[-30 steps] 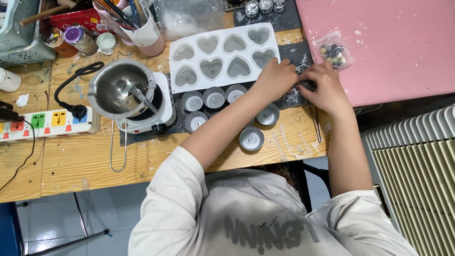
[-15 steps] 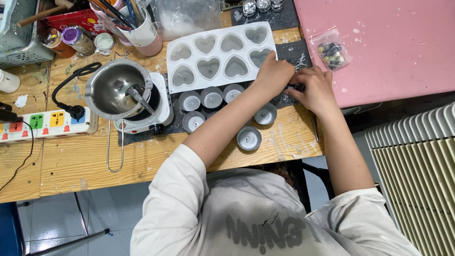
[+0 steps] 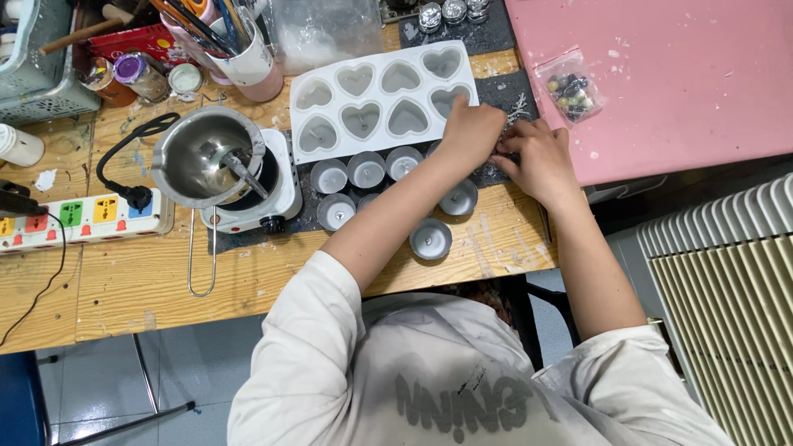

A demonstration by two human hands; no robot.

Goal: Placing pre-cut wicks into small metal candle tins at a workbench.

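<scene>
My left hand (image 3: 469, 130) and my right hand (image 3: 533, 158) meet over a dark mat (image 3: 505, 89), just right of a white silicone mould (image 3: 382, 99) with heart-shaped cavities. My right fingers pinch a small dark piece between the two hands; most of it is hidden. Curled fingers of my left hand rest at the mould's near right corner. Several round metal tealight cups (image 3: 366, 169) stand in front of the mould, one (image 3: 431, 239) nearer the table edge.
A steel melting pot (image 3: 206, 157) sits on a white hotplate (image 3: 285, 194), left of the cups. Further left lies a power strip (image 3: 83, 216). A pink board (image 3: 677, 74) with a bag of beads (image 3: 568, 89) is at right, a radiator (image 3: 727, 297) below it.
Both hands have drawn closer together and shifted slightly left toward the mould's corner. The cups, mould and pot stay where they were.
</scene>
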